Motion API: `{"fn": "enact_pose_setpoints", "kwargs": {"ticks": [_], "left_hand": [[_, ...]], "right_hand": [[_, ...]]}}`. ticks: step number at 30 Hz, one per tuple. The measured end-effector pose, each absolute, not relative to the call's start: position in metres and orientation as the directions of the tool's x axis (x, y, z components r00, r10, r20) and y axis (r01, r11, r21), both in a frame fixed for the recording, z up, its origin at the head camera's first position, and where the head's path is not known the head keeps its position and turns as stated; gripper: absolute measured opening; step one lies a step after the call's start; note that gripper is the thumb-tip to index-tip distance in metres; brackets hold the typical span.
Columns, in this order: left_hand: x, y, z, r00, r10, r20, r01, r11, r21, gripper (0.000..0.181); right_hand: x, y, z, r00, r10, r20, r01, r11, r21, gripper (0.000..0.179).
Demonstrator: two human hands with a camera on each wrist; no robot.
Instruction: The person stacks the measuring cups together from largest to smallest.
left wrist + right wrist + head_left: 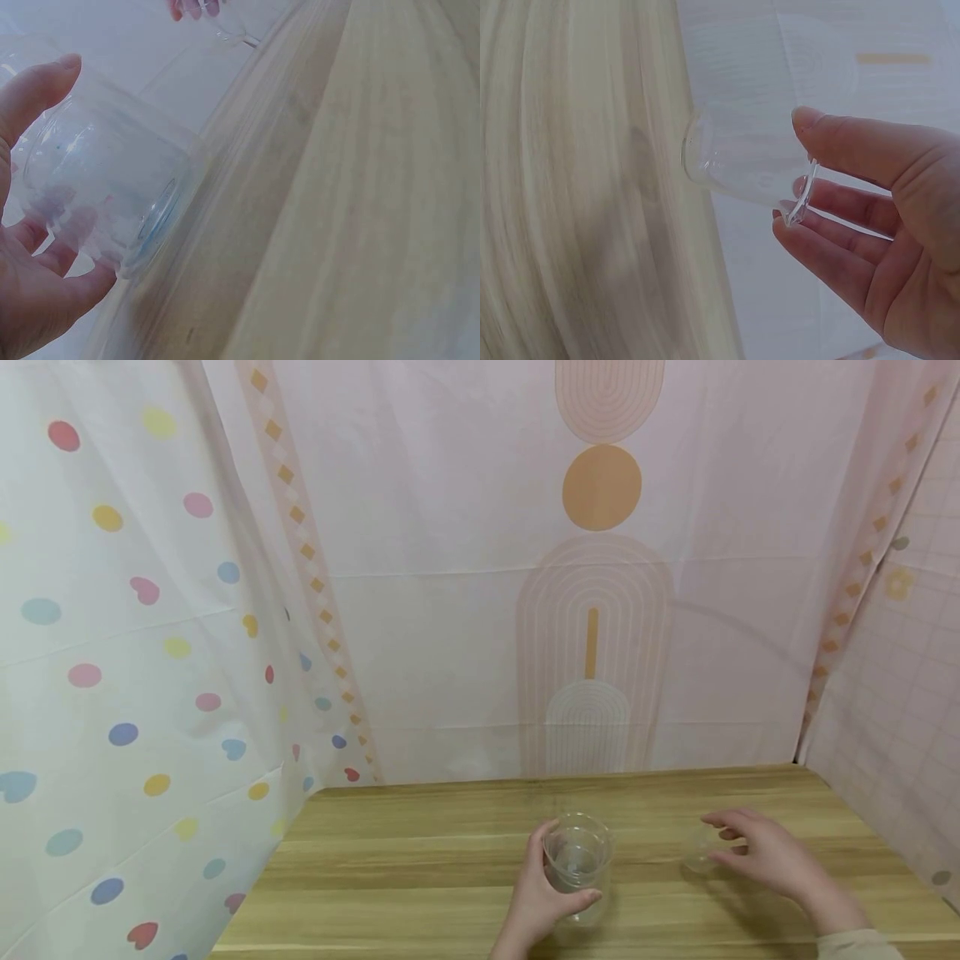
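My left hand (pixel 536 893) grips a wide clear cup (pixel 577 860) near the table's middle front, thumb on the near side and fingers round the far side. In the left wrist view the cup (pixel 112 165) looks see-through, with a thick base by the wood. Further right, my right hand (pixel 768 856) has thumb and fingers about the upper rim of a smaller clear glass cup (pixel 697 850). The right wrist view shows this small cup (pixel 742 161) with its base at the tabletop; its outline is faint. Reflections hide whether either cup holds anything.
The wood-grain table (pixel 390 860) reaches back to a pale curtain (pixel 442 652) with arch patterns. A dotted curtain (pixel 150 693) hangs at the left and a checked one (pixel 892 718) at the right. Bare wood lies between the two cups.
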State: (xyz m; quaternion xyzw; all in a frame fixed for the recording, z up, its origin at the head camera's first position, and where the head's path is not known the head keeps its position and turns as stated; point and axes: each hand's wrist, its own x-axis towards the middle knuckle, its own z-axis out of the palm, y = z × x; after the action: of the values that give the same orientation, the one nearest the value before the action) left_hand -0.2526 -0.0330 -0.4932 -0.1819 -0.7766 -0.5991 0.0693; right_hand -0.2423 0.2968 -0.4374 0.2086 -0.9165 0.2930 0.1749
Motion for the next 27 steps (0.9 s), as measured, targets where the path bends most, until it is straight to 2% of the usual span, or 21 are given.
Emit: {"fn": "enact_pose_setpoints", "kwargs": {"ticks": [7, 20, 27], "left_hand": [[-0.253, -0.033, -0.494, -0.924, 0.202, 0.326, 0.367, 0.216, 0.905, 0.100], [-0.253, -0.033, -0.494, -0.926, 0.203, 0.317, 0.359, 0.219, 0.907, 0.101], [-0.253, -0.034, -0.495, -0.925, 0.200, 0.324, 0.364, 0.217, 0.906, 0.101]], "right_hand": [[-0.242, 0.290, -0.434, -0.875, -0.252, 0.413, -0.455, 0.718, -0.526, 0.045], [-0.242, 0.281, -0.429, -0.850, -0.255, 0.460, -0.492, 0.696, -0.523, 0.045], [-0.242, 0.274, -0.423, -0.810, -0.279, 0.516, -0.547, 0.676, -0.494, 0.044]]}}
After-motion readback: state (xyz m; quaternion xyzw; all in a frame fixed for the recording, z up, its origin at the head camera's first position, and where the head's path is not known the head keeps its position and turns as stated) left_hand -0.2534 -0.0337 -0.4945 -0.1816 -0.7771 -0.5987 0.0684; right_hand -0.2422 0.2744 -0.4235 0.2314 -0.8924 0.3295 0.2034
